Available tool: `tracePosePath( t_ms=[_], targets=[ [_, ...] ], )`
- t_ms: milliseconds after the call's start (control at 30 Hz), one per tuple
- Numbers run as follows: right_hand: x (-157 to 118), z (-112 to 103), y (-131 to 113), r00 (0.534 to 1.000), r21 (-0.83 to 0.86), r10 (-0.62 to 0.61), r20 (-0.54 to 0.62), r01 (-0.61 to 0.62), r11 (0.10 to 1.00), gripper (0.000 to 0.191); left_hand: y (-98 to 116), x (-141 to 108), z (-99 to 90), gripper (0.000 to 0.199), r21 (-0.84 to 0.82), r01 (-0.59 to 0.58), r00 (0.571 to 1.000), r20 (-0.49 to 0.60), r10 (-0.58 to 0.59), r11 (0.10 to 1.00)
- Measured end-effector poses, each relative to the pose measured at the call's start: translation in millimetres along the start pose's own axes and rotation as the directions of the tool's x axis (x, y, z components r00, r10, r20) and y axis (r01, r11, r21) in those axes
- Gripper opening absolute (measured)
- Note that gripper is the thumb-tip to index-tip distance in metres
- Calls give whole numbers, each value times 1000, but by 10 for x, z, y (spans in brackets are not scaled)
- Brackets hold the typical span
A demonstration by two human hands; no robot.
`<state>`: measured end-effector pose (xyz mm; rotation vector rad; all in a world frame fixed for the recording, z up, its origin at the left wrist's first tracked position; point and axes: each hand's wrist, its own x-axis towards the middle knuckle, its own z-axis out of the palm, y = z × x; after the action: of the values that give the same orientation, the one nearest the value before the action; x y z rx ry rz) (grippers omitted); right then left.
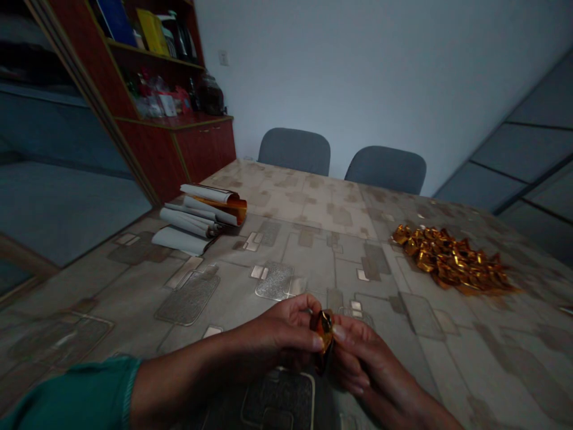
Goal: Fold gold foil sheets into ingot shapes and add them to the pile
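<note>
Gently, we pinch the folded gold foil paper (pixel 326 327) between left hand (pixel 273 334) and right hand (pixel 369 358). Light, even thumb pressure should protect its creases.

Bare tabletop (pixel 313 251) lies between grey sheets (pixel 197 221) (left) and gold pile (pixel 456 263).

Pale wall (pixel 358 77) beyond the grip, dim cool light. Two grey chairs (backs only visible) at the far edge of the patterned table (pixel 313 245) under the grip. Red-brown cabinet (pixel 201 146) with shelves, far left of the grip.
</note>
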<state>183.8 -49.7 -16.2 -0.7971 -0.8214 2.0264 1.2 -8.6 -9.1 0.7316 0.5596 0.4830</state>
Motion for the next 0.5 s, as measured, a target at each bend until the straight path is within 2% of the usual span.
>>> tracePosePath(
  t_ms=[233,367,500],
  targets=[
    [-8,-17,3,1000,15,16,8,-16,1000,32,-5,-2,-29,40,2,28,1000,-12,-28,1000],
    [-13,-25,-21,1000,88,13,-12,-12,996,30,30,-14,-73,31,-107,40,999,-27,-43,993],
    [-4,-24,-35,999,163,0,-34,6,987,30,0,12,-106,33,-172,27,1000,-4,-28,985]
  ],
)
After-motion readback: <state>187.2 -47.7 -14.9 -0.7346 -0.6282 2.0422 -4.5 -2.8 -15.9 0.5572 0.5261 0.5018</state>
